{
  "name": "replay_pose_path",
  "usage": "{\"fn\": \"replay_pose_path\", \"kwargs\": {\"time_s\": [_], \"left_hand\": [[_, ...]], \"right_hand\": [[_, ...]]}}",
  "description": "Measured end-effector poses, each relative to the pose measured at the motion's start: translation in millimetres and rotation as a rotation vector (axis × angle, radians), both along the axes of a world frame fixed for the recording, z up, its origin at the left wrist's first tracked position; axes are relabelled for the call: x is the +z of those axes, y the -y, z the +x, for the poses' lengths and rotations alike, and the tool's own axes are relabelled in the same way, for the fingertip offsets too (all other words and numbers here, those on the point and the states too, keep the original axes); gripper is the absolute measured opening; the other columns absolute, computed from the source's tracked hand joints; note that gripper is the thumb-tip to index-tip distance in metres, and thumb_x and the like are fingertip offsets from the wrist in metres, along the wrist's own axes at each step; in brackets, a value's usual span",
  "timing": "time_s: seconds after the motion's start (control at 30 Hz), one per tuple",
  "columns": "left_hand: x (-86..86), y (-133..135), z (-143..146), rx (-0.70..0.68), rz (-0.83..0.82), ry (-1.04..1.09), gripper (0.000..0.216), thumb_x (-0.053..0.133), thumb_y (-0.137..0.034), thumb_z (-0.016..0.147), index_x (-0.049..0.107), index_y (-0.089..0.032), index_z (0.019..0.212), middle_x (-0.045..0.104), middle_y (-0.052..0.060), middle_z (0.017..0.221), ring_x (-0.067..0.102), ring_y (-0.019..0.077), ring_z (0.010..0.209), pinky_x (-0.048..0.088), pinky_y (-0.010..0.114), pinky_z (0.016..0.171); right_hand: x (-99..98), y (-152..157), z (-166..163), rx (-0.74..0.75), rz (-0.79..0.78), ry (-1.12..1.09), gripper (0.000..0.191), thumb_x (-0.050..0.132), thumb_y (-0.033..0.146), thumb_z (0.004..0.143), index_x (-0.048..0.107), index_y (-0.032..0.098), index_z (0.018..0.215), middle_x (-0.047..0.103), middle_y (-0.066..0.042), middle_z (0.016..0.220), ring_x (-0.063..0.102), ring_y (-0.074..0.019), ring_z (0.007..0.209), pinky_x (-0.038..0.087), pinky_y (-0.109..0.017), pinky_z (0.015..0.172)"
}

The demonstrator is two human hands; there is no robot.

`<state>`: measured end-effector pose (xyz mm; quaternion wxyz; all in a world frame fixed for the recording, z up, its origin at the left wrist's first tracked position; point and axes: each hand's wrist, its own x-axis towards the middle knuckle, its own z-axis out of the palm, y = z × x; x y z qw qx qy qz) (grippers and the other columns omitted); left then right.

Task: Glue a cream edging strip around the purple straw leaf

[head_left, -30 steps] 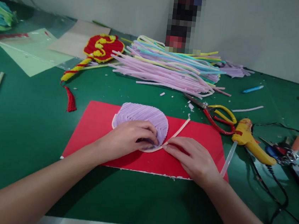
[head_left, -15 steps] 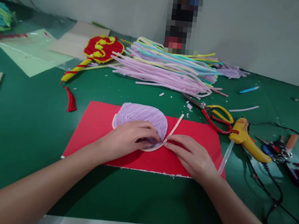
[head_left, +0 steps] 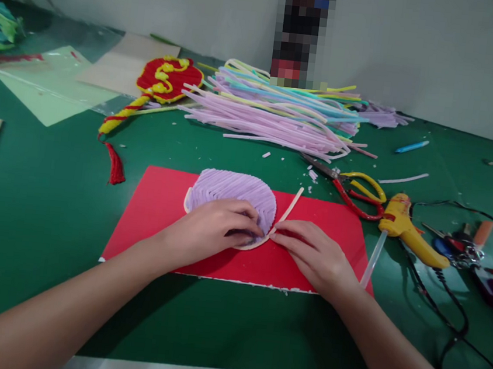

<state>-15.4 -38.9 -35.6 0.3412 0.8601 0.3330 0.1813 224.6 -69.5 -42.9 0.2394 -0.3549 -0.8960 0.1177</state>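
Note:
A rounded lilac panel of pipe cleaners (head_left: pixel 233 186), laid in slanting rows, lies on a red board (head_left: pixel 155 216). A cream pipe cleaner (head_left: pixel 292 204) runs along its lower edge, and its free end sticks up to the right. My left hand (head_left: pixel 220 223) rests across the panel's lower part with curled fingers, the tips gripping near the lower right edge. My right hand (head_left: pixel 312 253) pinches the cream pipe cleaner between thumb and fingers just beside that edge. The left palm and forearm hide part of the panel.
Behind lies a heap of pastel pipe cleaners (head_left: pixel 271 116). Scissors (head_left: pixel 355 193), a yellow hot glue gun (head_left: pixel 409 231) and keys (head_left: pixel 460 245) are at right. A red-and-yellow fan (head_left: pixel 169 79) with a tassel and a green sheet (head_left: pixel 50 99) lie back left.
Almost nothing differs. Both hands keep their places at the panel's lower right edge; the view has shifted very slightly.

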Motion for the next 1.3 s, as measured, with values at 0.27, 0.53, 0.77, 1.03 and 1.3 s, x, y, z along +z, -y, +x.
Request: {"fn": "replay_pose_path", "kwargs": {"time_s": [0.27, 0.53, 0.77, 1.03, 1.3], "left_hand": [[-2.3, -1.0, 0.4, -0.006, 0.008, 0.01, 0.019, 0.053, -0.017, 0.089, 0.071, -0.021, 0.097, 0.066, 0.003, 0.103, 0.062, 0.0151, 0.097, 0.046, 0.027, 0.084], [-1.0, 0.2, -0.3, -0.007, 0.023, 0.007, 0.017, 0.055, -0.016, 0.088, 0.07, -0.02, 0.096, 0.066, 0.003, 0.105, 0.061, 0.0154, 0.1, 0.046, 0.027, 0.087], [1.6, 1.4, -0.3, -0.048, 0.109, 0.011, 0.018, 0.053, -0.017, 0.09, 0.07, -0.018, 0.096, 0.063, 0.006, 0.111, 0.059, 0.0166, 0.105, 0.047, 0.027, 0.09], [1.9, -1.3, -0.9, -0.115, 0.073, 0.018, 0.019, 0.051, -0.018, 0.091, 0.067, -0.018, 0.102, 0.068, 0.003, 0.111, 0.061, 0.0157, 0.105, 0.044, 0.029, 0.096], [0.0, -3.7, -2.0, -0.145, 0.079, 0.009, 0.023, 0.049, -0.016, 0.092, 0.064, -0.018, 0.11, 0.066, 0.004, 0.112, 0.059, 0.0151, 0.105, 0.044, 0.027, 0.093]], "right_hand": [[3.2, -5.3, -3.6, -0.034, -0.083, -0.121, 0.024, 0.048, 0.012, 0.091, 0.068, 0.022, 0.101, 0.069, -0.007, 0.104, 0.065, -0.0148, 0.098, 0.054, -0.031, 0.087], [6.9, -8.7, -8.5, -0.13, -0.233, -0.127, 0.02, 0.049, 0.018, 0.092, 0.066, 0.023, 0.103, 0.067, -0.005, 0.105, 0.063, -0.0151, 0.099, 0.053, -0.03, 0.088], [12.5, -15.6, -19.0, -0.168, -0.361, -0.221, 0.012, 0.056, 0.015, 0.088, 0.064, 0.022, 0.092, 0.067, -0.003, 0.095, 0.063, -0.0141, 0.09, 0.052, -0.028, 0.084], [11.0, -17.2, -19.9, -0.186, -0.364, -0.225, 0.009, 0.059, 0.014, 0.085, 0.063, 0.021, 0.088, 0.067, -0.002, 0.091, 0.063, -0.0145, 0.087, 0.051, -0.028, 0.082], [13.1, -21.4, -22.2, -0.219, -0.437, -0.211, 0.008, 0.06, 0.016, 0.084, 0.063, 0.023, 0.084, 0.067, -0.001, 0.088, 0.062, -0.0158, 0.085, 0.049, -0.03, 0.081]]}}
